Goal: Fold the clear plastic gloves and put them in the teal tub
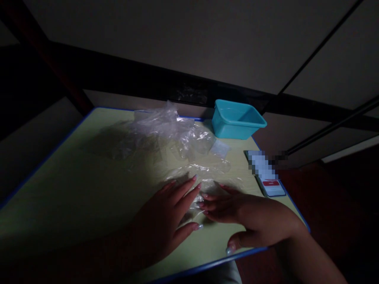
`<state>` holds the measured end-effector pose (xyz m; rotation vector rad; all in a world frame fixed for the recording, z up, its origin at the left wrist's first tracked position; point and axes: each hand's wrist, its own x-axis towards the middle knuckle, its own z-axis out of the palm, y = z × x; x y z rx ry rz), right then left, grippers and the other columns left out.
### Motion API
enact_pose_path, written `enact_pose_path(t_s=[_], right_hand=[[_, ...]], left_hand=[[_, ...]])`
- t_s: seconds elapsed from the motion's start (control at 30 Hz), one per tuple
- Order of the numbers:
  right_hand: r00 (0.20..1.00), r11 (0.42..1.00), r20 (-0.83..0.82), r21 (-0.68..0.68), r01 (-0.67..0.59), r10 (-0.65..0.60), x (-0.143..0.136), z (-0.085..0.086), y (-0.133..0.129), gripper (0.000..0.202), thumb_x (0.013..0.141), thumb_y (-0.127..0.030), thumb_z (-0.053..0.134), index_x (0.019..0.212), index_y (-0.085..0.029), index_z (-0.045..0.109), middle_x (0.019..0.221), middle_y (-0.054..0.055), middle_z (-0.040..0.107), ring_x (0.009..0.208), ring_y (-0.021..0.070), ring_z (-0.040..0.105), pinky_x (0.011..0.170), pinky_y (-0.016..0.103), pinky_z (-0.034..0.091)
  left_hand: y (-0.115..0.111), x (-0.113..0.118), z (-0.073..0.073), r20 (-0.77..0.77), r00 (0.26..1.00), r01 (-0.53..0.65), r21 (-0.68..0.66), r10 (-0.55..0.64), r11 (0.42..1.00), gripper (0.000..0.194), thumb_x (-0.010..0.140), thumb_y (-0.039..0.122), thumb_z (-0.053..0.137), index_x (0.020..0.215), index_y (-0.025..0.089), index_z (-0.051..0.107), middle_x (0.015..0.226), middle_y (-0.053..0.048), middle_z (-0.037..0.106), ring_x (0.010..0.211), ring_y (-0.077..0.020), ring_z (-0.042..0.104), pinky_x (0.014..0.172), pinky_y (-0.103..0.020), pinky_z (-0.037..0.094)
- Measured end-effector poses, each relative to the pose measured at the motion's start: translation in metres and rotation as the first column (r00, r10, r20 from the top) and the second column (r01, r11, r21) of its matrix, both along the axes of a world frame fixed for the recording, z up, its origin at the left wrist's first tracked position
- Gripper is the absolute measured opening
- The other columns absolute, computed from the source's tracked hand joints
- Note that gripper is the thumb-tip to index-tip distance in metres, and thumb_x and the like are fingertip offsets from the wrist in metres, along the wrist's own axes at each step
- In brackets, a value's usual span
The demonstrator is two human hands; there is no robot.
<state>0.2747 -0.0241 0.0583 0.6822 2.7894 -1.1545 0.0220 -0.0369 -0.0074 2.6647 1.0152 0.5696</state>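
Observation:
Clear plastic film or bags (pixel 168 128) lie crumpled across the back middle of the pale table. A flatter clear piece (pixel 204 171) reaches toward the front, under my fingers. My left hand (pixel 166 217) rests palm down on its near left part, fingers spread. From the right, my right hand (pixel 242 211) lies over the same plastic, its fingers stretched out and its thumb apart near the table's front edge. The fingertips of both hands are close together. Neither hand grips anything.
A turquoise plastic basin (pixel 229 130) stands at the back right corner of the table (pixel 74 169). A small whitish packet (pixel 220 149) lies in front of it. A phone (pixel 274 188) with a lit screen lies along the right edge. Blue trim borders the table.

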Motion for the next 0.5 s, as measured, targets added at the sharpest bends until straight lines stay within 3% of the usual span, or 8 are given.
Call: enact_pose_path(t_s=[0.17,0.37,0.5], right_hand=[[0.981,0.997,-0.174,-0.006,0.081,-0.081,-0.004,0.001,0.003,0.05,0.088,-0.032,0.063,0.134,-0.016,0.051,0.139,0.013,0.052,0.134,0.0204,0.041,0.117,0.044,0.014],[0.934,0.984,-0.311,-0.026,0.178,-0.177,-0.006,-0.005,0.005,0.034,0.09,-0.031,0.061,0.121,-0.017,0.061,0.124,0.011,0.065,0.12,0.0203,0.056,0.111,0.042,0.031],[0.931,0.959,-0.266,0.066,0.277,-0.251,-0.007,-0.009,0.003,0.05,0.086,-0.038,0.065,0.132,-0.019,0.053,0.128,0.012,0.061,0.121,0.0219,0.054,0.102,0.039,0.041]], left_hand=[[-0.003,0.0,0.001,0.026,1.0,0.011,0.047,-0.013,0.999,0.058,0.082,0.029,0.063,0.136,0.014,0.046,0.141,-0.015,0.05,0.128,-0.0314,0.047,0.106,-0.05,0.04],[0.008,0.005,-0.002,-0.001,1.0,0.031,0.041,-0.031,0.999,0.035,0.091,0.013,0.043,0.12,0.018,0.061,0.125,-0.008,0.065,0.117,-0.0231,0.059,0.104,-0.045,0.044],[0.012,0.005,-0.007,0.016,0.998,0.054,0.0,-0.054,0.999,0.035,0.091,0.013,0.044,0.121,0.02,0.063,0.131,-0.007,0.061,0.121,-0.0199,0.056,0.104,-0.038,0.046]])
